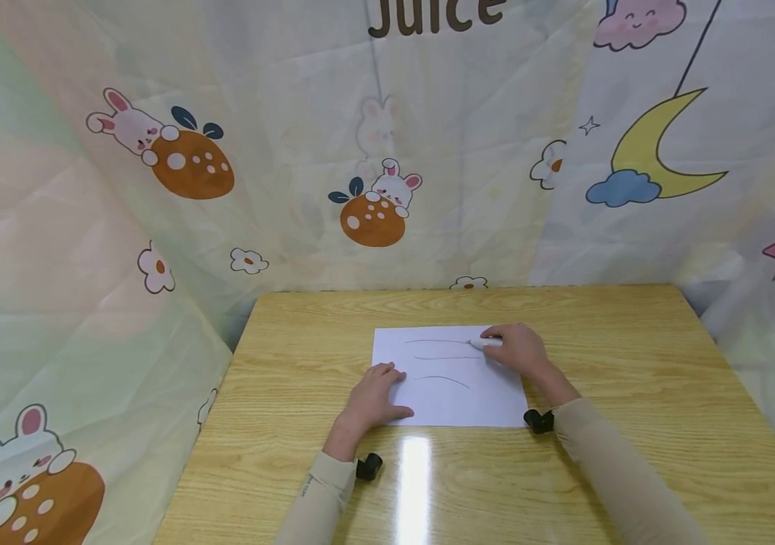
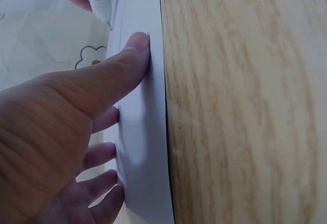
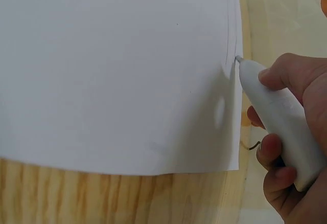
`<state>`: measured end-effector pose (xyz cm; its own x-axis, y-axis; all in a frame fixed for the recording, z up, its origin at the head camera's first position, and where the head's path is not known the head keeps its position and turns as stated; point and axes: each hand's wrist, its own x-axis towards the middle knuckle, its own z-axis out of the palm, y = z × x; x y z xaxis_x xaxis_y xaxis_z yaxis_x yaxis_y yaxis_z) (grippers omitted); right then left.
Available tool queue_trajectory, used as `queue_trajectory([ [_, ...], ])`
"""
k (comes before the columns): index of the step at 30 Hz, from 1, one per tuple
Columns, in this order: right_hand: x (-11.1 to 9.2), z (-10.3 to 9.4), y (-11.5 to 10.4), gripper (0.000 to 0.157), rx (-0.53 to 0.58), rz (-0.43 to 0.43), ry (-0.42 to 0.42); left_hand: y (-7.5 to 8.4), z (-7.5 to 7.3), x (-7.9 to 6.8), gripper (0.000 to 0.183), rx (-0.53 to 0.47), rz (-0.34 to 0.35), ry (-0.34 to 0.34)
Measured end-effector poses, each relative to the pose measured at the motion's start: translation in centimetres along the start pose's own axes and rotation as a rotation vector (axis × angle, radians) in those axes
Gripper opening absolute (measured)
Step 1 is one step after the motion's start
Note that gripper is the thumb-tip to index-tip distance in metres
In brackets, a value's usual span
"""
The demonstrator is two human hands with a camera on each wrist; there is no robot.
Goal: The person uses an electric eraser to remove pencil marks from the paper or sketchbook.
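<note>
A white sheet of paper (image 1: 462, 406) lies on the wooden table, with three thin dark lines across its upper and middle part. My right hand (image 1: 522, 350) grips a thick white pen (image 3: 276, 114) near the sheet's upper right. In the right wrist view the pen's narrow metal tip (image 3: 238, 59) is at the end of one line, with the thumb along the barrel and the other fingers curled beneath. My left hand (image 1: 375, 395) rests on the paper's left side, fingers spread and fairly straight, thumb (image 2: 137, 42) on the sheet near its front edge.
The table (image 1: 292, 424) extends around the paper on all sides. A printed cloth (image 1: 278, 136) with rabbits, flowers and a moon hangs behind and beside it. Black wrist cameras (image 1: 370, 467) are strapped at both cuffs. A bright reflection shows on the table in front.
</note>
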<state>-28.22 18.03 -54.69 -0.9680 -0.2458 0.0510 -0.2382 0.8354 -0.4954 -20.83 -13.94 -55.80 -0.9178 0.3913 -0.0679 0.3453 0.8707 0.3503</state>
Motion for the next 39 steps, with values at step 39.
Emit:
queue_trajectory([
  [39,-0.24,0.03,-0.45,0.025,-0.019,-0.024,0.04,0.36,-0.29,-0.3,0.071,-0.009,-0.006,0.005],
])
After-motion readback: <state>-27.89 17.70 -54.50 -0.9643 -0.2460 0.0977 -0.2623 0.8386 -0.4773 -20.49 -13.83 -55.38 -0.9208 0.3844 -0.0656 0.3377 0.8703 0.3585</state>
